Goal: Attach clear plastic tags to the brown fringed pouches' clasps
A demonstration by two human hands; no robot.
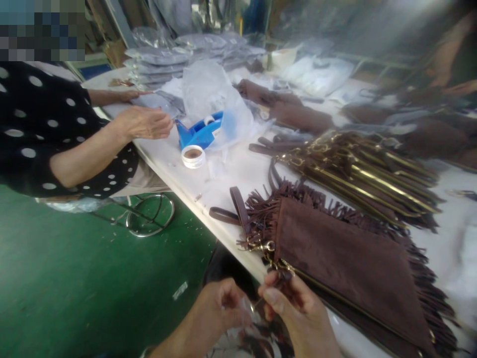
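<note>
At the table's near edge lies a dark brown suede-like fringed bag (339,263), with a looped wrist strap (240,209) and a gold clasp (266,245) at its left end. My right hand (303,313) is closed in a pinch on a small dark brown piece (281,278), just below the gold chain by the bag's corner. Close beside it, my left hand (212,313) has its fingers curled together around a bit of clear plastic (246,311). Blur hides the details between the two hands. More shiny clear plastic and dark shapes show beneath them.
Behind the bag lies a pile of brown bags with gold zippers (357,174). A blue tape dispenser (199,132) and a small white round tub (193,156) stand farther left. A co-worker in a polka-dot top (67,124) works at the left edge, near stacked plastic-wrapped packs (160,62).
</note>
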